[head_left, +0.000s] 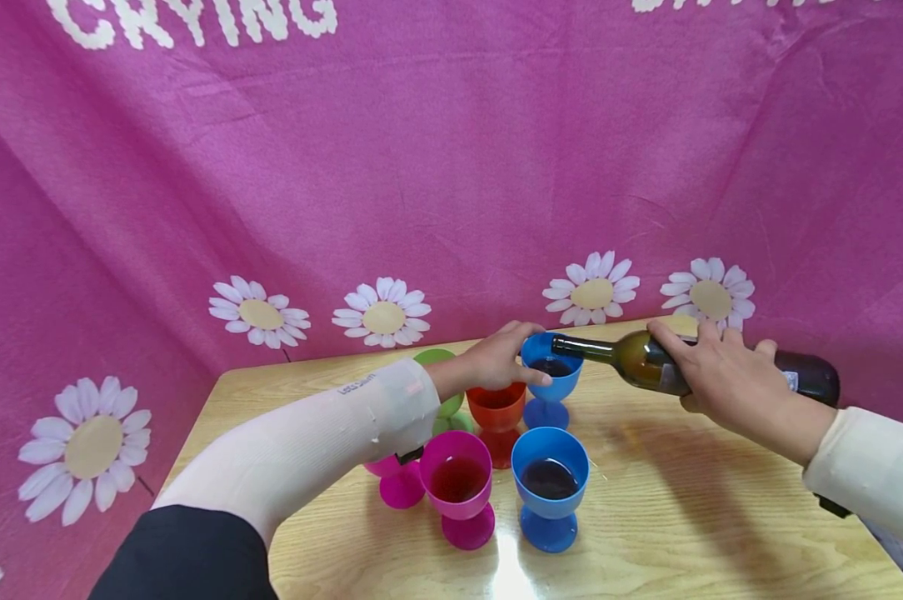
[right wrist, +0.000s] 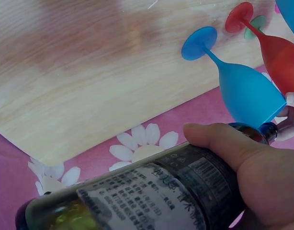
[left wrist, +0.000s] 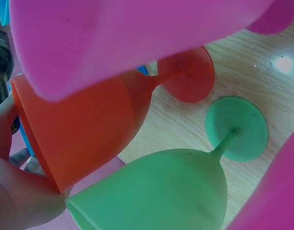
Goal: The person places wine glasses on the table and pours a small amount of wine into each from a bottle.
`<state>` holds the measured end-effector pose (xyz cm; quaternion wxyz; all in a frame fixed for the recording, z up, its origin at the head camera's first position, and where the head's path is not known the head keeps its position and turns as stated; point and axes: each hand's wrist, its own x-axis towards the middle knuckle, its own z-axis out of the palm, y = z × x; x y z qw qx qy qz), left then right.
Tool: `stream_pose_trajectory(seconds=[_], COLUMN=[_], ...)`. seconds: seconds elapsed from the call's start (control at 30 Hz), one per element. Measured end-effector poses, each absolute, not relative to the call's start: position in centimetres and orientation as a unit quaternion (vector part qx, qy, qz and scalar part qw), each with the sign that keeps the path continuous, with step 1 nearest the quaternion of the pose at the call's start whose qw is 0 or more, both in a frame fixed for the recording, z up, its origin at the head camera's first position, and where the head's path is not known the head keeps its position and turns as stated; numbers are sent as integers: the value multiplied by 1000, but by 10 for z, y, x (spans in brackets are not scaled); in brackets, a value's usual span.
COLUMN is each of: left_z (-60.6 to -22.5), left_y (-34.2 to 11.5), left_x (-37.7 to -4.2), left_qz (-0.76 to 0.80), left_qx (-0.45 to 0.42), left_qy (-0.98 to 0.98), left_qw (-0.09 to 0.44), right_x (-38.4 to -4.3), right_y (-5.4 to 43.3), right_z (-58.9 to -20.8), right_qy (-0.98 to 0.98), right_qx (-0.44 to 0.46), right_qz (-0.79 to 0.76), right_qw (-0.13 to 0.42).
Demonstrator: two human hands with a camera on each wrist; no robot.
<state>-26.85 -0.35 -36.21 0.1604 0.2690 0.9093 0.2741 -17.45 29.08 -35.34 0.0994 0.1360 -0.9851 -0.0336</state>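
Observation:
At the back of the group of goblets, my left hand [head_left: 500, 357] holds the far blue goblet [head_left: 562, 387] by the left side of its rim, thumb in front and fingers behind. Dark liquid lies inside that goblet. My right hand [head_left: 729, 379] grips a dark green wine bottle [head_left: 639, 360] round its body, label side toward the wrist camera. The bottle lies nearly level, its mouth over the blue goblet's rim. Whether liquid is flowing cannot be made out. Below my left hand stands a red goblet [left wrist: 84, 129], with a green goblet [left wrist: 171, 187] beside it.
Nearer the front stand a second blue goblet [head_left: 549, 487] with dark liquid and a pink goblet [head_left: 456, 483] with red liquid. Another pink goblet [head_left: 401, 486] is partly hidden by my left forearm. A pink daisy-patterned cloth [head_left: 481, 208] hangs behind the wooden table [head_left: 676, 533].

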Motion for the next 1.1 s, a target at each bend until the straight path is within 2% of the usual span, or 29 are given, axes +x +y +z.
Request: stream_pose_trajectory(seconds=[0.6,1.1], left_z=[-361,-364], left_y=[-3,-3], left_x=[-268,-269], left_qz=[267,267], left_qx=[262,260], left_qy=[914,915], left_qw=[159,155], right_x=[-174,-173], right_y=[297,297], right_z=[-383,-404], right_qy=[-989,-981], right_qx=[116,115], right_qz=[63,109], right_qw=[71,114])
